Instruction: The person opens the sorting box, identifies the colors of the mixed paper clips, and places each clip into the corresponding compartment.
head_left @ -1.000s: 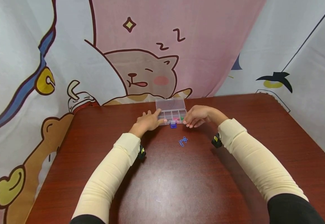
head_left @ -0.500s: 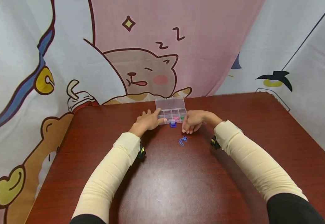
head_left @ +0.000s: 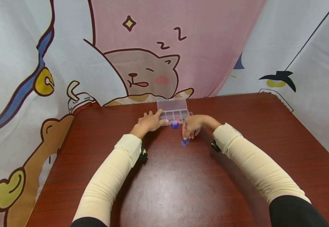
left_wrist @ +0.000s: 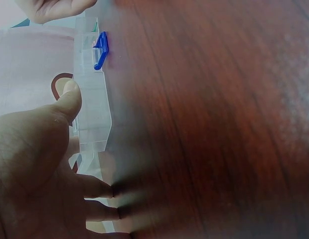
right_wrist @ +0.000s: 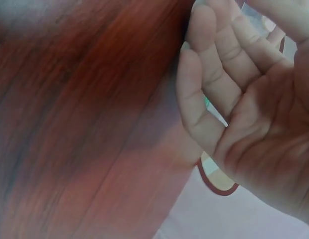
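A clear plastic compartment box (head_left: 169,118) stands near the back of the table, its lid (head_left: 171,104) raised. Pink paper clips (head_left: 177,119) and something green (head_left: 183,119) show in its front compartments. A blue latch (head_left: 175,126) hangs at the front. My left hand (head_left: 148,121) rests at the box's left end with fingers spread. In the left wrist view its thumb (left_wrist: 70,99) touches the box's edge. My right hand (head_left: 192,125) reaches down with bent fingers to several blue paper clips (head_left: 183,144). Its fingertips meet the clips; the right wrist view leaves that contact out of sight.
The brown wooden table (head_left: 164,183) extends on all sides of the box. Behind it hangs a cartoon-printed curtain (head_left: 210,47), close to the box's raised lid. Both forearms, in pale sleeves, lie across the table's sides.
My right hand has moved from the box's right front corner toward me, down to the blue paper clips. The left hand keeps its place at the box.
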`<state>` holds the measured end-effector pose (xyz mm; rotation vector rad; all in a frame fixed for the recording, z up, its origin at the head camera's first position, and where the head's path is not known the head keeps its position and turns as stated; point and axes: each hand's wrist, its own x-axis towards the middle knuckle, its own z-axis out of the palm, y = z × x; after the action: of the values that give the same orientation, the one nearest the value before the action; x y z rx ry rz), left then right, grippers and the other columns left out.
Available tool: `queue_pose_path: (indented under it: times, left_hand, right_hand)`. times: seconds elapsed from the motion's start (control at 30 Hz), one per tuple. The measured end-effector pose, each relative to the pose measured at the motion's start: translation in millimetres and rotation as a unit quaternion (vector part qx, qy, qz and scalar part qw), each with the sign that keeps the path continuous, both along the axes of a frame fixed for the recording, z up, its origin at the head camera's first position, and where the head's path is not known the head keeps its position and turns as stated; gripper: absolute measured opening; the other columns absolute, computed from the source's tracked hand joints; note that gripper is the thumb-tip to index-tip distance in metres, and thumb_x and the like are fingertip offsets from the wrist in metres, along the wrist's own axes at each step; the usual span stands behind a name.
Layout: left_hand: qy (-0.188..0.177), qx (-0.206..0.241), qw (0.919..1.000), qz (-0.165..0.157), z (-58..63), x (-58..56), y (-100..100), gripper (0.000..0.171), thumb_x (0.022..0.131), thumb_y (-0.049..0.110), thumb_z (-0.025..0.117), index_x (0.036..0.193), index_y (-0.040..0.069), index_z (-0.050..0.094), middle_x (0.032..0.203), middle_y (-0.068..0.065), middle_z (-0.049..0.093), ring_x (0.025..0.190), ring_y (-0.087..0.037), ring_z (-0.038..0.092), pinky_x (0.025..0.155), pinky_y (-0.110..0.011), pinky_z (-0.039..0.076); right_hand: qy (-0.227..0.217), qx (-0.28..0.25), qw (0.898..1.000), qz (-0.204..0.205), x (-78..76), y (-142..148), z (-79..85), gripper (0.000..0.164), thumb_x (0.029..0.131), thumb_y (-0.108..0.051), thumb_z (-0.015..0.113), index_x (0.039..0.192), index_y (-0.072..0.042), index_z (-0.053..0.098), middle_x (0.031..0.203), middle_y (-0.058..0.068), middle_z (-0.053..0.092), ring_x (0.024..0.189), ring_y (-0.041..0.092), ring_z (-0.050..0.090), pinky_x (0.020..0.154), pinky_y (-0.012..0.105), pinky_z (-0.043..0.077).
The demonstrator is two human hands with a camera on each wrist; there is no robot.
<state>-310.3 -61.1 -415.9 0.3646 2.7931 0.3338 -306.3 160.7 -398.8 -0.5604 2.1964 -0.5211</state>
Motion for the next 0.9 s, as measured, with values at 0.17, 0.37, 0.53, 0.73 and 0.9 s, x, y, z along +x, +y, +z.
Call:
queue_pose_path:
  times: [0.17, 0.37, 0.53, 0.73, 0.9]
  left_hand:
    - [0.003, -0.005, 1.0000, -0.001, -0.1, -0.1, 0.2, 0.071, 0.087, 0.064, 0.033, 0.145, 0.030, 0.012, 0.145, -0.023, 0.018, 0.129, -0.044, 0.017, 0.093, -0.062, 0.022]
    - [0.004, -0.002, 1.0000, 0.000, -0.7, -0.4, -0.7, 0.071, 0.086, 0.066, 0.033, 0.145, 0.031, 0.013, 0.145, -0.023, 0.019, 0.129, -0.045, 0.017, 0.092, -0.062, 0.022]
    - [0.002, 0.000, 1.0000, 0.002, -1.0, -0.3, -0.4, 0.072, 0.086, 0.066, 0.033, 0.145, 0.031, 0.013, 0.145, -0.022, 0.019, 0.129, -0.045, 0.017, 0.092, -0.062, 0.022]
    - [0.007, -0.003, 1.0000, 0.001, -0.4, -0.3, 0.1, 0.072, 0.085, 0.066, 0.032, 0.145, 0.031, 0.013, 0.145, -0.023, 0.020, 0.129, -0.045, 0.018, 0.091, -0.063, 0.023]
    - [0.007, -0.003, 1.0000, -0.002, 0.3, 1.0, -0.5, 0.072, 0.086, 0.066, 0.033, 0.145, 0.031, 0.014, 0.144, -0.023, 0.021, 0.128, -0.044, 0.019, 0.091, -0.062, 0.024]
  right_hand:
    - [0.030, 0.035, 0.999, 0.014, 5.8, -9.3, 4.2, 0.011, 0.073, -0.023, 0.075, 0.078, -0.014, 0.071, 0.069, 0.003, 0.066, 0.065, 0.019, 0.064, 0.063, 0.038, 0.050]
    - [0.090, 0.096, 0.990, 0.055, 13.1, -24.2, 7.6, 0.014, 0.072, -0.023, 0.076, 0.070, -0.010, 0.071, 0.064, 0.005, 0.066, 0.058, 0.018, 0.064, 0.056, 0.037, 0.050]
    - [0.097, 0.120, 0.986, 0.060, 15.0, -30.7, 8.2, 0.016, 0.072, -0.021, 0.077, 0.066, -0.008, 0.071, 0.061, 0.006, 0.065, 0.056, 0.016, 0.062, 0.051, 0.032, 0.048]
    - [0.084, 0.115, 0.989, 0.042, 14.4, -31.5, 7.8, 0.013, 0.071, -0.018, 0.078, 0.067, -0.008, 0.071, 0.062, 0.006, 0.065, 0.055, 0.015, 0.061, 0.053, 0.031, 0.048]
    - [0.062, 0.087, 0.994, 0.032, 11.9, -28.0, 5.3, 0.013, 0.070, -0.016, 0.077, 0.067, -0.006, 0.070, 0.062, 0.009, 0.065, 0.054, 0.016, 0.061, 0.054, 0.033, 0.050]
